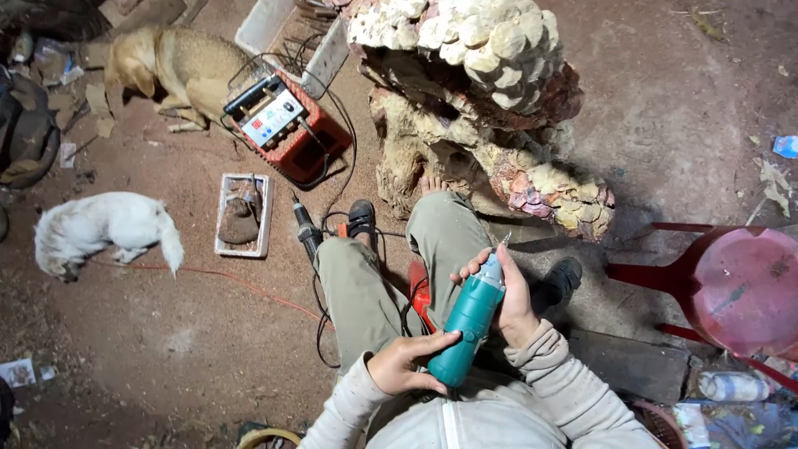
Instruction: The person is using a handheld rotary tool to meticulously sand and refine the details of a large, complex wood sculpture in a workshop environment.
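Observation:
A teal rotary power tool (470, 320) lies across my lap, its thin bit pointing up toward a large carved wood piece (474, 108). My right hand (507, 301) wraps around the tool's front end near the silver collar. At the tool's rear end, my left hand (407, 363) grips the body. I sit on a low red stool (420, 293) with my legs stretched toward the carving, one bare foot touching its base.
A red machine with a control panel (283, 125) and black cables sits on the dirt floor. A second black tool (306, 229) lies by my left leg. Two dogs, white (104, 229) and tan (170, 66), lie at left. A red plastic chair (736, 287) stands right.

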